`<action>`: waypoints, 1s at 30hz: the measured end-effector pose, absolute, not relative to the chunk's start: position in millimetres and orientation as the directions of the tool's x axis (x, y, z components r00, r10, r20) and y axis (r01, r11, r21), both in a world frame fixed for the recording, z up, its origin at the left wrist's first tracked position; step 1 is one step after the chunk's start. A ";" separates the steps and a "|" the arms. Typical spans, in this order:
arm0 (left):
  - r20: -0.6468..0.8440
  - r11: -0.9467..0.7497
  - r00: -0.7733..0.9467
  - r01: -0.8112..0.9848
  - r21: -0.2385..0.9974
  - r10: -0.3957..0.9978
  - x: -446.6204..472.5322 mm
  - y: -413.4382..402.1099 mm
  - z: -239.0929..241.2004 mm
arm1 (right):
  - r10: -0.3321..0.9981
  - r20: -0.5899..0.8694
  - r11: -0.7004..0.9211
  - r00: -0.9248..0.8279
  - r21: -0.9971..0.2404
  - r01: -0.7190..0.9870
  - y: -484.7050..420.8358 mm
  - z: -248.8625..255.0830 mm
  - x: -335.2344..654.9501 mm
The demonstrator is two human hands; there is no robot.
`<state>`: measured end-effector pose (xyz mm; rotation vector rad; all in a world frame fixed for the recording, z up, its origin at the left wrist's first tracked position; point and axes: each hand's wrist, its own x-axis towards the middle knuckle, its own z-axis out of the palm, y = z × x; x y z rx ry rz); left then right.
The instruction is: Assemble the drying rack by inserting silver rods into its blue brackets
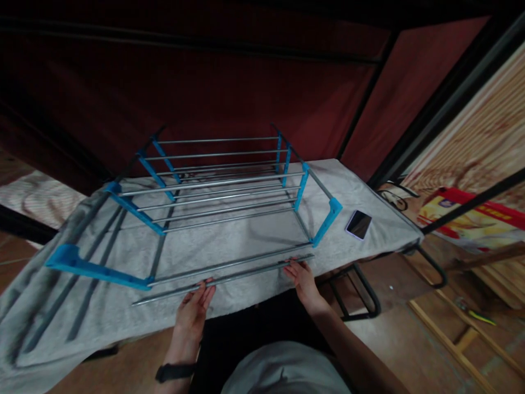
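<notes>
A rack of grey metal rods and blue plastic side pieces (221, 186) lies on a grey cloth (246, 235) spread over a table. A loose grey rod (223, 279) lies along the near edge of the cloth, just in front of the rack's front rod. My left hand (194, 306) rests flat with its fingers stretched out, the fingertips touching the loose rod near its middle. My right hand (301, 276) lies with fingers extended on the rod's right end, close to the blue corner piece (328, 219). A dark band sits on my left wrist.
A dark phone (359, 224) lies on the cloth to the right of the rack. Dark red fabric panels in a black frame stand behind. To the right are a black metal frame (361, 295), wooden slats on the floor and a red and yellow package (471, 219).
</notes>
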<state>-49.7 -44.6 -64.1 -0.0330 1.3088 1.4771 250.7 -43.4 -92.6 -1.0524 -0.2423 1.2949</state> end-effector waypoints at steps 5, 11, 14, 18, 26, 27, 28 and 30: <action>-0.648 0.269 -0.360 -0.696 0.666 0.671 -45.9 -45.6 -60.6 | 0.880 -0.363 -0.073 0.307 -0.741 -0.667 -37.1 -90.9 249.2; -0.666 0.314 -0.342 -0.681 0.662 0.663 -38.6 -46.2 -58.6 | 0.888 -0.363 -0.086 0.283 -0.735 -0.672 -35.0 -91.6 250.8; -0.642 0.298 -0.365 -0.661 0.689 0.674 -36.6 -45.9 -58.8 | 0.897 -0.352 -0.095 0.265 -0.742 -0.663 -35.8 -93.1 252.1; -0.638 0.286 -0.355 -0.673 0.682 0.684 -37.0 -47.0 -59.2 | 0.884 -0.386 -0.128 0.263 -0.743 -0.657 -35.5 -94.2 253.3; -0.634 0.266 -0.354 -0.690 0.674 0.688 -37.5 -49.1 -63.5 | 0.875 -0.414 -0.158 0.250 -0.732 -0.662 -35.1 -94.3 255.2; -0.629 0.261 -0.352 -0.691 0.674 0.693 -37.2 -49.9 -64.1 | 0.879 -0.409 -0.158 0.245 -0.736 -0.659 -35.5 -94.0 255.6; -0.624 0.256 -0.349 -0.693 0.674 0.699 -36.7 -50.7 -64.7 | 0.884 -0.401 -0.157 0.242 -0.740 -0.654 -36.1 -93.5 256.0; -0.615 0.246 -0.348 -0.694 0.677 0.708 -35.6 -52.4 -65.5 | 0.894 -0.381 -0.153 0.236 -0.754 -0.639 -37.4 -92.5 256.6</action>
